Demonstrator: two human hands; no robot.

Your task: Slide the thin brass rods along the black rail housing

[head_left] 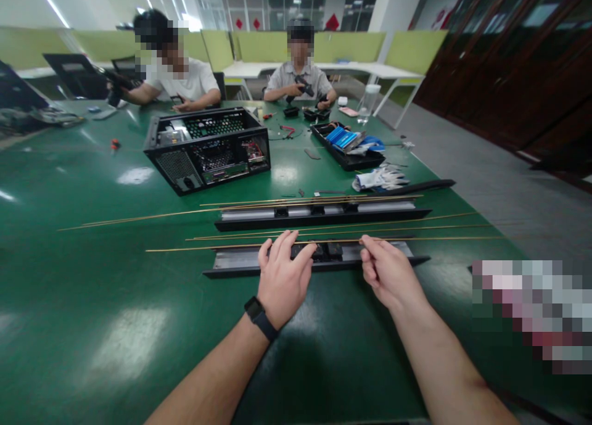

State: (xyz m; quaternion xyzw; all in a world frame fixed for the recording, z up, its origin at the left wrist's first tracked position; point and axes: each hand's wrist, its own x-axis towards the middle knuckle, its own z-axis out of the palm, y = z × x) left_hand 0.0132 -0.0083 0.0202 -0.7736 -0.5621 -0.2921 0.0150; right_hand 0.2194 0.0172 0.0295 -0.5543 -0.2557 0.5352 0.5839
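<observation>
My right hand (391, 271) is closed in a pinch on a thin brass-coloured rod (176, 249), which runs lengthwise over the near rail. That rail (235, 259) is a long black-edged channel with a silvery inside, and black blocks (333, 250) sit in its middle. Over the blocks lies my left hand (284, 280), fingers spread, thumb at a block; the hand hides part of the rail and rod. More thin rods (240, 234) lie just beyond. Farther back is a similar rail (383, 208) with black blocks inside and several rods along its top.
On the green table (83, 314) stands an opened black computer case (208, 153). To its right are a black tray (345, 156) with blue items, white gloves (379, 178) and a clear bottle (369, 101). Two people sit across, handling dark parts. A blurred patch covers the right side.
</observation>
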